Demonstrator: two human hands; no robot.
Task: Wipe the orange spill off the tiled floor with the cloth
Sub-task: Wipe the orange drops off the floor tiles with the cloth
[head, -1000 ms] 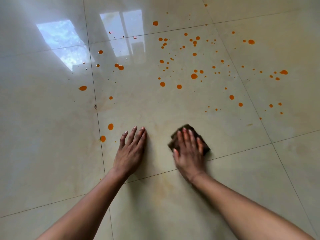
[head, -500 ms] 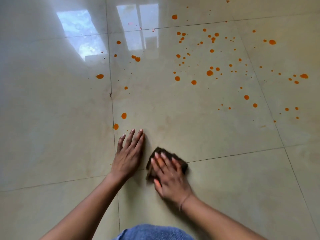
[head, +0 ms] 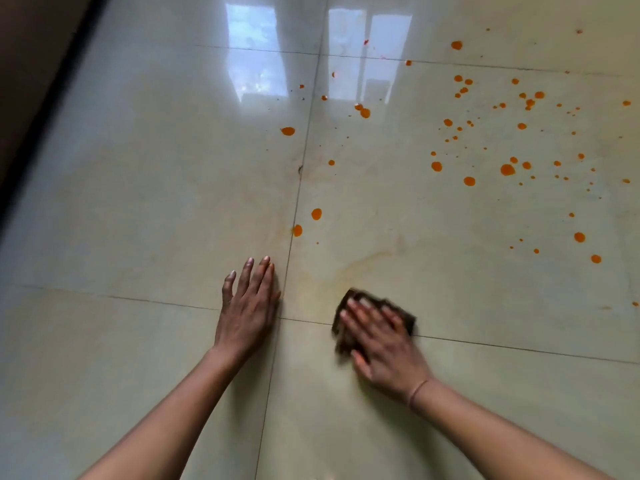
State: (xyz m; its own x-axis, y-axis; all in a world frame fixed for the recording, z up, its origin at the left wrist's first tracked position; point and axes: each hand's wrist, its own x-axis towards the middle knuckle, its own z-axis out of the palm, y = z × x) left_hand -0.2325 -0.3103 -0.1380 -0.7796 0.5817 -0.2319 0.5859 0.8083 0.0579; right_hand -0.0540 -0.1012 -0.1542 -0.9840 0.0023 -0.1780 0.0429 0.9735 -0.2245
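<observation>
Had right grip laid flat, uncurled, pressing the dark cloth onto the near tile joint, left grip open-palmed on the floor just left; needed firm overlapping strokes far and right into the orange spill, apparently mostly unwiped.

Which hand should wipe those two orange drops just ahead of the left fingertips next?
Right. The right hand presses the cloth flat on the floor, and the drops lie just ahead-left of it. The left hand is bare, braced flat.
</observation>
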